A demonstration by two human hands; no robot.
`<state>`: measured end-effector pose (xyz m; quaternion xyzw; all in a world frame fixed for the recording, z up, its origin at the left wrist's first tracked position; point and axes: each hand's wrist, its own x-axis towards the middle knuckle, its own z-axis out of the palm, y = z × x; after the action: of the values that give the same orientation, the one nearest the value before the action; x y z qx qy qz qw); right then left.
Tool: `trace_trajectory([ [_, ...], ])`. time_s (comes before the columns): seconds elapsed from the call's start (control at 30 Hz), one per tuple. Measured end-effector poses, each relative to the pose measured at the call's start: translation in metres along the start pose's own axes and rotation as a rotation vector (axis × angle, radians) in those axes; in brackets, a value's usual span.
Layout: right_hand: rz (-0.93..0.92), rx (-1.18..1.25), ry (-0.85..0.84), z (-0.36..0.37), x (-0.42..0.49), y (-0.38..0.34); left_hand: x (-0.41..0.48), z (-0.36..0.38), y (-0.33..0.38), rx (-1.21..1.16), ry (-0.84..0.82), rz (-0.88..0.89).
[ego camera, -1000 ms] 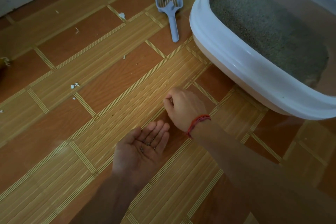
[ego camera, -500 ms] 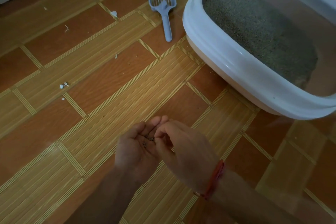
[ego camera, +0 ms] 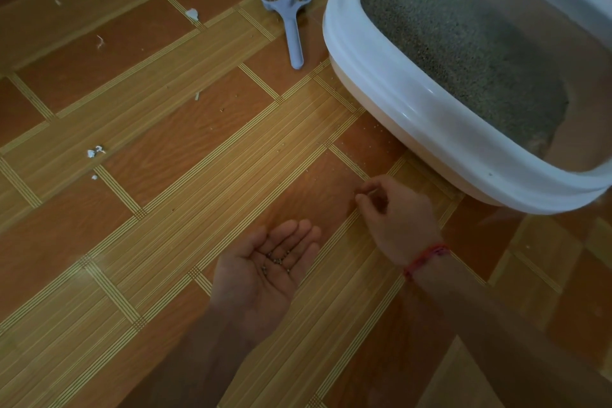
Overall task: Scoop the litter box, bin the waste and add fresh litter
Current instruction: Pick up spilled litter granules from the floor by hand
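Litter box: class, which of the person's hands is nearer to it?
Right. The right hand, fingers curled, is low over the floor just before the litter box rim; the left hand, palm up holding grains, lies farther back.

Single head cam, wide-angle, pitched steeply down at the floor [ego camera: 185,149], close range. Litter box [ego camera: 397,93] fills the upper right, cropped by the top and right edges. Scoop [ego camera: 288,7] is left of the box. Left hand [ego camera: 265,272] and right hand [ego camera: 397,219] are below the box, nearest the lens.
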<state>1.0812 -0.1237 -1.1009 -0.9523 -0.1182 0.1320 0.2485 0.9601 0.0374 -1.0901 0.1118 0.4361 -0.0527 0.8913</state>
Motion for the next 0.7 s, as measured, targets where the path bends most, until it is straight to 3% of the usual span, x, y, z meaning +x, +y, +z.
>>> trace_trajectory([
  [0.43, -0.08, -0.128, -0.039, 0.007, 0.01, -0.003, 0.002, 0.0, -0.002, -0.005, 0.006, 0.023],
  [0.7, -0.247, 0.068, -0.101, -0.005, -0.038, -0.051, 0.004, -0.002, -0.002, 0.001, -0.007, 0.034],
])
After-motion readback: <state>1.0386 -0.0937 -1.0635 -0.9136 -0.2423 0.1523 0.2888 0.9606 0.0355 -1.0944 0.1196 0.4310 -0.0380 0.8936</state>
